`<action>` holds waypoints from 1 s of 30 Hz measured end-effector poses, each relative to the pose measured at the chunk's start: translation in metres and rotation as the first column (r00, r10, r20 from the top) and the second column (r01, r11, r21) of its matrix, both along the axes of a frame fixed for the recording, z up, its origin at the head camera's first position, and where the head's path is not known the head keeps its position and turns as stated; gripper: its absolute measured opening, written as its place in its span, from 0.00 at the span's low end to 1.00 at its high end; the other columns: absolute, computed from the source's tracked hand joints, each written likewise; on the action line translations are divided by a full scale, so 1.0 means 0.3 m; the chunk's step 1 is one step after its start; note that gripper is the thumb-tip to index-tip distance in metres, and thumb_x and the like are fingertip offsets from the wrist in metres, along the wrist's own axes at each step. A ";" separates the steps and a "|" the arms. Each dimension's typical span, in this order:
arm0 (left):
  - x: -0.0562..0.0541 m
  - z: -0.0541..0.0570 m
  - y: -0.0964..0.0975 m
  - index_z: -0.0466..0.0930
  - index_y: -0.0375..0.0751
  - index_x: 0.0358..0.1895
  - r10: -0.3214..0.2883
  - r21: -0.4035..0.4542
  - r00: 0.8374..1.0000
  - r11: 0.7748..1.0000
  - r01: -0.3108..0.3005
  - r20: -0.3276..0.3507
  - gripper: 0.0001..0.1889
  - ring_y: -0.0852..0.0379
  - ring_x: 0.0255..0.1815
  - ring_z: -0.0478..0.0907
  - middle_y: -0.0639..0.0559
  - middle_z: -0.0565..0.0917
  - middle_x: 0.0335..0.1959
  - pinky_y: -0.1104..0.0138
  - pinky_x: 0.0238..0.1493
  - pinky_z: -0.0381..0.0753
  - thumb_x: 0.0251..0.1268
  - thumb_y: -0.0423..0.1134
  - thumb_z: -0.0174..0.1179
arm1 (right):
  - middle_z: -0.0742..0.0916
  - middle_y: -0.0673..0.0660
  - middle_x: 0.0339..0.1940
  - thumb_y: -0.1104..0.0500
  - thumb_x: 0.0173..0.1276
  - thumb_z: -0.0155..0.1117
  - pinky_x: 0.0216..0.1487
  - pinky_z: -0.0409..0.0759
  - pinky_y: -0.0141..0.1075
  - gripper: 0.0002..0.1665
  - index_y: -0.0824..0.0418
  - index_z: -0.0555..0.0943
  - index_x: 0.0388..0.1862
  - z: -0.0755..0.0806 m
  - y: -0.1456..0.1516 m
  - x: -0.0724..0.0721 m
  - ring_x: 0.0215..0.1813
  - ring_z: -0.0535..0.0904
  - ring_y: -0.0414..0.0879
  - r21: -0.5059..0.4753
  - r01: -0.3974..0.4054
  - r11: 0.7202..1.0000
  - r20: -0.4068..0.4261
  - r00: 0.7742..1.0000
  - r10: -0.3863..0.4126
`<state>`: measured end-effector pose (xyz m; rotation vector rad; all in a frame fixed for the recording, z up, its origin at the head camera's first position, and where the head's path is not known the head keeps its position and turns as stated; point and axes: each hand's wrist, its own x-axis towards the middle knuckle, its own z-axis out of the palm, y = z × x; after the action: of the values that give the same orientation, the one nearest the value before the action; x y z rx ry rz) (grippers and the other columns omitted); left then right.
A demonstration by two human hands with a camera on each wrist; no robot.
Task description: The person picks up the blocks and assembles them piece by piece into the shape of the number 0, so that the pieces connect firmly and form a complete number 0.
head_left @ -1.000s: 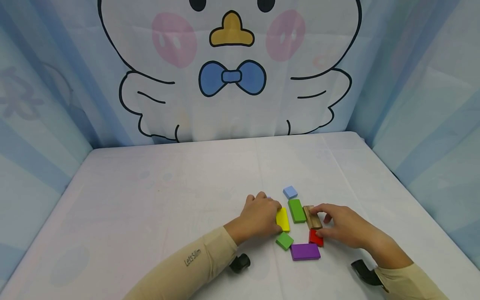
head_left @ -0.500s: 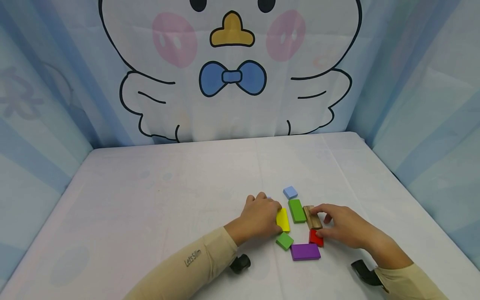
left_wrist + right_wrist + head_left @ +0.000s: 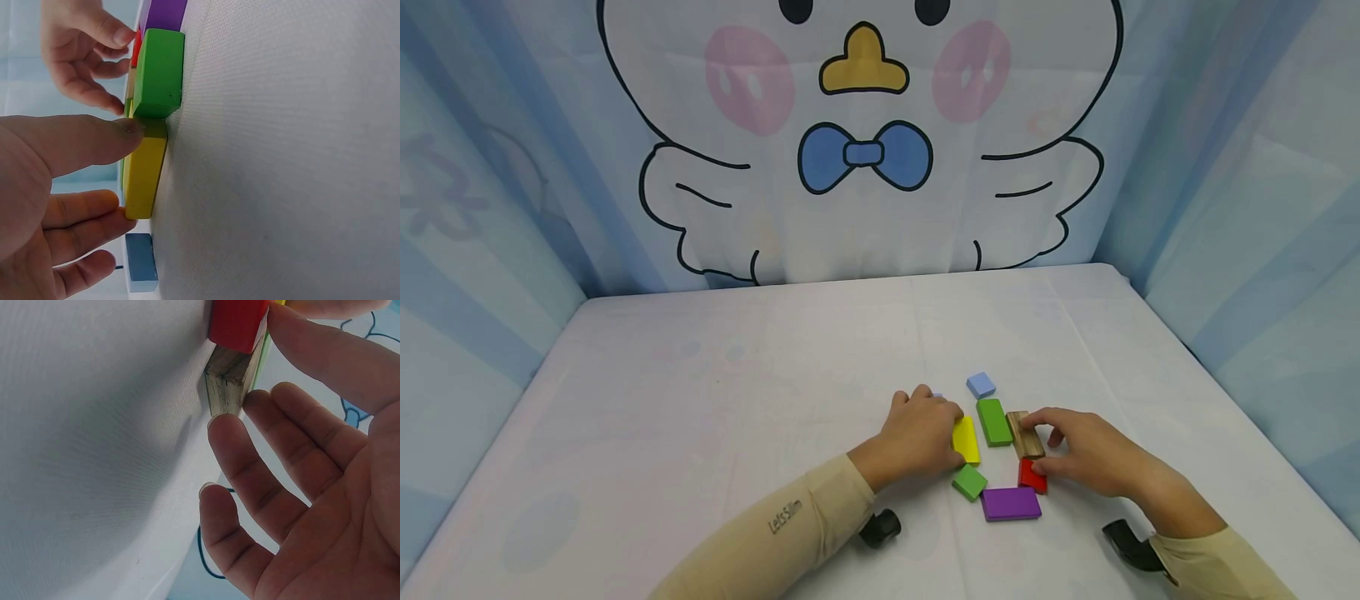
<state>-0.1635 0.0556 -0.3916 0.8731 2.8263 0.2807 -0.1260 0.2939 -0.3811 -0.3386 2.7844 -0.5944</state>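
Observation:
My left hand (image 3: 919, 433) grips a yellow block (image 3: 966, 439) lying flat, with the thumb at its near end and fingertips at the far end. My right hand (image 3: 1093, 450) spans a wooden block (image 3: 1026, 435) and a red block (image 3: 1032, 477); its thumb touches the red one and a finger rests on the wooden one. A long green block (image 3: 994, 422) lies between the hands. A smaller green block (image 3: 159, 72) sits against the near end of the yellow block in the left wrist view. In front of the red block lies a purple block (image 3: 1011, 504).
A light blue block (image 3: 981, 384) lies beyond the long green one. Another blue block (image 3: 142, 259) stands past the left fingertips, mostly hidden in the head view. A white cloth covers the table (image 3: 700, 400); printed curtains (image 3: 865, 217) hang behind and at both sides.

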 end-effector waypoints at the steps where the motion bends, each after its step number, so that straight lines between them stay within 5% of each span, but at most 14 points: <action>1: 0.000 0.000 -0.001 0.82 0.48 0.60 -0.001 0.002 1.000 1.000 0.001 0.000 0.27 0.55 0.49 0.70 0.58 0.84 0.51 0.60 0.47 0.67 0.59 0.54 0.71 | 0.81 0.50 0.39 0.55 0.59 0.77 0.36 0.76 0.37 0.33 0.60 0.78 0.63 0.000 0.000 0.000 0.40 0.74 0.46 0.000 0.000 1.000 -0.001 1.000 0.000; 30: -0.011 0.025 -0.025 0.79 0.49 0.63 0.036 0.054 0.998 0.998 -0.038 0.045 0.31 0.53 0.58 0.69 0.56 0.81 0.59 0.58 0.53 0.67 0.57 0.53 0.73 | 0.81 0.50 0.38 0.56 0.59 0.77 0.36 0.75 0.38 0.33 0.61 0.78 0.63 0.004 -0.001 0.001 0.39 0.74 0.46 -0.006 -0.001 1.000 0.004 1.000 0.001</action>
<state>-0.1667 0.0480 -0.3842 0.8155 2.8083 0.3796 -0.1257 0.2935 -0.3799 -0.3399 2.7789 -0.6026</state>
